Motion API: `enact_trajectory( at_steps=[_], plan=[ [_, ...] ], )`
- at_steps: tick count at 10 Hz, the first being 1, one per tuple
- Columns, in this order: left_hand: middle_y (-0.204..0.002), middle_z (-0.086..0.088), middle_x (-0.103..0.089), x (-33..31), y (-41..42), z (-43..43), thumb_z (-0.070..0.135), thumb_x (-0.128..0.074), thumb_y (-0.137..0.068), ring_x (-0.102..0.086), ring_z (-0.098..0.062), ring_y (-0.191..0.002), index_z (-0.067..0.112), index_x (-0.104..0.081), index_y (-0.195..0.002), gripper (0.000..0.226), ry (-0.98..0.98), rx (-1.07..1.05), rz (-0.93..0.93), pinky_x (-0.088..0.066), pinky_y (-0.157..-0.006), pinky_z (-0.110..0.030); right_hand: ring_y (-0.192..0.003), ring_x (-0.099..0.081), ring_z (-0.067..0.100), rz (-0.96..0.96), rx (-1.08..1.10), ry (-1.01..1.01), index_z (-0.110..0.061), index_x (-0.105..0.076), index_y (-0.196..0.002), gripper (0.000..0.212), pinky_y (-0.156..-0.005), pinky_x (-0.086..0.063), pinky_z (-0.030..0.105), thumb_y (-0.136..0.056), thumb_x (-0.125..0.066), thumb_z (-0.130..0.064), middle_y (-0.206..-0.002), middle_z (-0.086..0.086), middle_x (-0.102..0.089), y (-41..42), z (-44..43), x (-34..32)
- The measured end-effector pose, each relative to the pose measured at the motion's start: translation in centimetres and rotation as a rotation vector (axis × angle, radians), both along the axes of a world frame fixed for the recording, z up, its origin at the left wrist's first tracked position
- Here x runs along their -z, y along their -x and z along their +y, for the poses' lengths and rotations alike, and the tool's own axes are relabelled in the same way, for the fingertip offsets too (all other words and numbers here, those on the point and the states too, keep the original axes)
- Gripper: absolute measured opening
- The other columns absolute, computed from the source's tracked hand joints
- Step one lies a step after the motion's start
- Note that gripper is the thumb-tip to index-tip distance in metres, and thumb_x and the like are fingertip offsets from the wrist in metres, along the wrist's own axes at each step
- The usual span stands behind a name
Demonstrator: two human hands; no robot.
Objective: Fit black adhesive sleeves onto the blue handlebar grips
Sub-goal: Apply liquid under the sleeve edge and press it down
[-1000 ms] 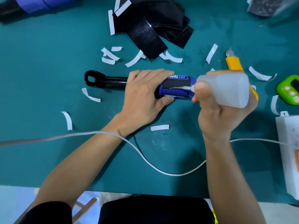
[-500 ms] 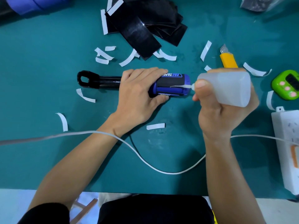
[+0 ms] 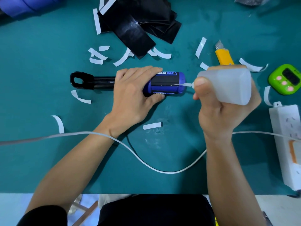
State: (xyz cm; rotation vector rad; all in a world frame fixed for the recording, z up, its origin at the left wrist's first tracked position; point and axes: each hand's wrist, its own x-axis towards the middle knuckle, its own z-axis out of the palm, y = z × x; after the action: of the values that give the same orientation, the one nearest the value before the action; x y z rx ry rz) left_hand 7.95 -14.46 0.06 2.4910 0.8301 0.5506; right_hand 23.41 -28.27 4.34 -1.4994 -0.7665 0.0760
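A blue handlebar grip [image 3: 167,84] with white lettering and a black panel lies sideways on the teal mat, mounted on a black rod [image 3: 91,80] that sticks out to the left. My left hand [image 3: 135,95] wraps around the grip's left part. My right hand [image 3: 221,108] grips a translucent white squeeze bottle [image 3: 228,85]; its thin nozzle touches the right end of the grip along the edge of the black panel. A pile of black adhesive sleeves [image 3: 138,25] lies at the top centre.
White backing strips [image 3: 97,56] are scattered over the mat. A yellow utility knife [image 3: 224,57] lies behind the bottle, a green timer [image 3: 285,79] and a white power strip [image 3: 288,144] at the right. A white cable [image 3: 146,163] loops across the front. More blue grips [image 3: 24,5] lie top left.
The bottle has drawn back to the right, so its nozzle now reaches only the grip's right end. My left hand keeps its hold on the grip.
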Motion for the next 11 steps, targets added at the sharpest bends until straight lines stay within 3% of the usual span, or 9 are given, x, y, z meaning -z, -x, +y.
enact_trajectory(
  at_steps=[4,7,8,9,10,11],
  plan=[
    [-0.133,0.012,-0.068,-0.3,0.0,-0.1,0.051,-0.086,-0.074,-0.061,-0.013,-0.117,0.027,-0.069,-0.133,0.065,0.022,-0.008,0.010,-0.027,-0.103,-0.027,-0.061,-0.062,0.041,-0.007,0.003,0.005,-0.009,-0.064,-0.086,0.021,-0.061,-0.050,0.045,-0.094,-0.079,-0.022,-0.078,0.016,-0.067,-0.7,-0.5,-0.4],
    [-0.133,0.015,-0.068,-0.3,-0.1,-0.1,0.052,-0.085,-0.074,-0.060,-0.011,-0.118,0.028,-0.068,-0.132,0.065,0.013,-0.008,0.006,-0.028,-0.102,-0.027,-0.060,-0.061,0.043,0.010,0.024,0.016,-0.019,-0.064,-0.085,0.018,-0.062,-0.052,0.055,-0.093,-0.080,-0.020,-0.078,0.014,-0.067,-0.9,-0.8,-0.7],
    [-0.133,0.015,-0.067,-0.2,0.0,-0.1,0.052,-0.085,-0.074,-0.060,-0.010,-0.117,0.029,-0.068,-0.131,0.064,0.010,-0.008,-0.003,-0.028,-0.102,-0.027,-0.053,-0.061,0.034,0.092,0.028,0.001,-0.017,-0.069,-0.078,0.017,-0.054,-0.047,0.040,-0.092,-0.077,-0.017,-0.069,0.004,-0.067,-1.0,-0.8,-1.5],
    [-0.133,0.015,-0.067,0.0,0.0,0.0,0.054,-0.086,-0.075,-0.060,-0.011,-0.117,0.029,-0.068,-0.132,0.064,0.013,-0.004,-0.008,-0.028,-0.102,-0.027,-0.047,-0.052,0.020,0.473,0.056,-0.111,-0.028,-0.072,-0.071,0.019,-0.050,-0.037,0.027,-0.085,-0.069,-0.015,-0.066,-0.005,-0.064,-1.4,-0.6,-2.6],
    [-0.132,0.014,-0.068,0.1,0.1,0.0,0.055,-0.085,-0.075,-0.060,-0.012,-0.116,0.029,-0.068,-0.132,0.065,0.010,-0.012,-0.013,-0.027,-0.102,-0.026,-0.049,-0.042,0.020,0.830,0.054,-0.235,-0.018,-0.070,-0.072,0.019,-0.051,-0.035,0.027,-0.091,-0.066,-0.020,-0.069,0.006,-0.058,-2.8,-0.2,-3.3],
    [-0.132,0.013,-0.068,0.2,0.1,-0.2,0.056,-0.084,-0.075,-0.060,-0.012,-0.116,0.029,-0.068,-0.132,0.065,0.005,-0.009,-0.020,-0.028,-0.102,-0.028,-0.050,-0.038,0.021,0.913,0.067,-0.158,-0.010,-0.071,-0.088,0.036,-0.055,-0.027,0.029,-0.106,-0.052,-0.035,-0.077,0.004,-0.064,-5.0,0.3,-3.2]
  ],
)
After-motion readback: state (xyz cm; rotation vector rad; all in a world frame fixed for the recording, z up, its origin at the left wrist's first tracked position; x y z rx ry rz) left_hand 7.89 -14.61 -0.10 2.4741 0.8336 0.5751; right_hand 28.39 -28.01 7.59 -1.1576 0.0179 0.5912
